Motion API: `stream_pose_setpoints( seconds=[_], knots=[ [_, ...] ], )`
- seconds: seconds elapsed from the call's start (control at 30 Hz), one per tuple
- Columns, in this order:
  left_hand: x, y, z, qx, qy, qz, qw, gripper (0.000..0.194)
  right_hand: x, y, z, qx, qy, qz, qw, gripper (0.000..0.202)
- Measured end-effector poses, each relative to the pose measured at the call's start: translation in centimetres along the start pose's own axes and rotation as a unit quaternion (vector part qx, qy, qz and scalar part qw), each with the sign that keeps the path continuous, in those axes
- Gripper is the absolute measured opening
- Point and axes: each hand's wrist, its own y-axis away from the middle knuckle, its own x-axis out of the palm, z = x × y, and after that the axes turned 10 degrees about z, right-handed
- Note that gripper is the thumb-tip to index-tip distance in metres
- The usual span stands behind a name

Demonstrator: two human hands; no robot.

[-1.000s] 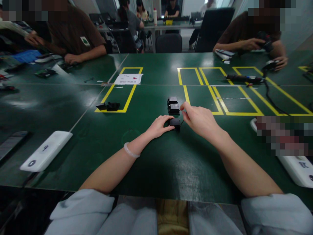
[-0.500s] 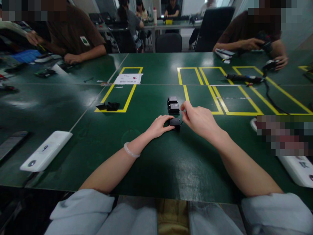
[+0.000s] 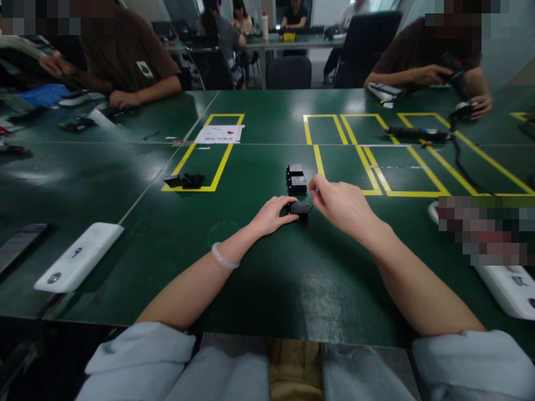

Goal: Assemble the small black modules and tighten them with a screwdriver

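A small black block (image 3: pixel 299 209) rests on the green table, and my left hand (image 3: pixel 273 215) grips it between thumb and fingers from the left. My right hand (image 3: pixel 340 203) is closed just right of the block, its fingers pinched at a thin dark piece that reaches toward the block's right side; whether it is a wire or a tool is too small to tell. Two similar black blocks, a nearer one (image 3: pixel 297 184) and a farther one (image 3: pixel 296 169), sit one behind the other just beyond the held block.
A black part (image 3: pixel 186 181) and a paper sheet (image 3: pixel 219 134) lie by yellow tape at left. White devices lie left (image 3: pixel 79 258) and right (image 3: pixel 507 289). A black tool (image 3: pixel 418 133) with a cable lies back right. Two people sit across the table.
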Motion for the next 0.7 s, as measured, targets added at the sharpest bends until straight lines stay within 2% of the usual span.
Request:
stream_pose_setpoints(
  seconds=[0.27,0.7],
  knots=[
    [0.24,-0.08,0.32,0.005,-0.005,-0.006,1.000,0.043,-0.12,-0.05,0.03,0.011,0.012,0.012,1.000,0.035],
    [0.20,0.02,0.41,0.008,-0.002,-0.009,1.000,0.043,-0.11,0.18,0.09,-0.003,0.001,0.003,1.000,0.026]
  ],
)
